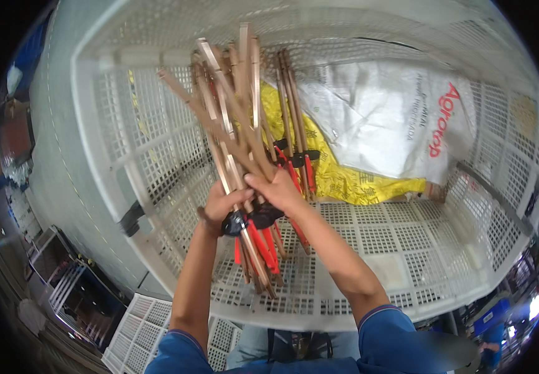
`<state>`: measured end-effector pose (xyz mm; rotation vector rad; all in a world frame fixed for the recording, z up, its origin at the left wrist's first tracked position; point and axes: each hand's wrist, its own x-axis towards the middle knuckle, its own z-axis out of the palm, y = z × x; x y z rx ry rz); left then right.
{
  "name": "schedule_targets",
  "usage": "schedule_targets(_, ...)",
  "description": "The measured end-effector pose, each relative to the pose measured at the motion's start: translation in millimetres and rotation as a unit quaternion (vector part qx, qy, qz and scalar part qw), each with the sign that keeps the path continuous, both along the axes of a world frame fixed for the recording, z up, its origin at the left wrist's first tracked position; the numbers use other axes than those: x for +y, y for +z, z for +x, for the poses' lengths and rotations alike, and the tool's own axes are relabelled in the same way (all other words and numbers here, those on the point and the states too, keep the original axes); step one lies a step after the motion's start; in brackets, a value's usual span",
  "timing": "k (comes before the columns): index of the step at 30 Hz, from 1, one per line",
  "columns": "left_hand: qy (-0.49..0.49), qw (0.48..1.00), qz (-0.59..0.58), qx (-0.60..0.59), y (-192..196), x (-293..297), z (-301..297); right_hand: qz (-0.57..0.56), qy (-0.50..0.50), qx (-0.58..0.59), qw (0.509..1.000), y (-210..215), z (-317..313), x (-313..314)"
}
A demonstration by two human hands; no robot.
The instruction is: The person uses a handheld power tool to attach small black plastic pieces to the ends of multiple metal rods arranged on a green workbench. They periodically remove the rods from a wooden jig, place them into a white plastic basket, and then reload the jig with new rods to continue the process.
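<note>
A loose bundle of long, thin copper-coloured strips [235, 103] slants up and away inside a big white plastic mesh crate [126, 134]. My left hand [222, 202] wraps round the left side of its lower part. Beside it, my right hand [280, 190] closes on the right side, thumb across the strips. Below my hands, black bands [263, 216] and red pieces [263, 243] show around the strips' lower ends. A smaller group of similar strips [292, 106], with a black band and red pieces, lies just right of my right hand.
A yellow printed sack [350, 184] and a white printed sack [375, 118] lie in the crate's far right part. Another white crate [138, 327] stands near my left side. Metal racks [76, 290] are on the left; a person in blue [494, 343] is at lower right.
</note>
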<state>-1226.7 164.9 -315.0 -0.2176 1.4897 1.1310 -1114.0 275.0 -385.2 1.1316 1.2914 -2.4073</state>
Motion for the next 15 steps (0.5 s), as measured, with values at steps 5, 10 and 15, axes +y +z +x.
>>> schedule_targets(5, -0.040, 0.998, -0.005, 0.052, 127.2, -18.1, 8.3, 0.113, 0.090, 0.054, 0.988, 124.9, 3.1, -1.5)
schedule_targets(10, -0.024, 0.994, 0.036, 0.102, 243.3, -47.0, 49.7, 0.109, 0.158, 0.140, 0.971, 276.2, 31.0, 20.3)
schedule_targets(15, -0.013, 0.976, 0.170, 0.135, 309.9, -9.2, 108.1, 0.348, 0.043, 0.117, 0.929, 370.7, 92.4, 39.4)
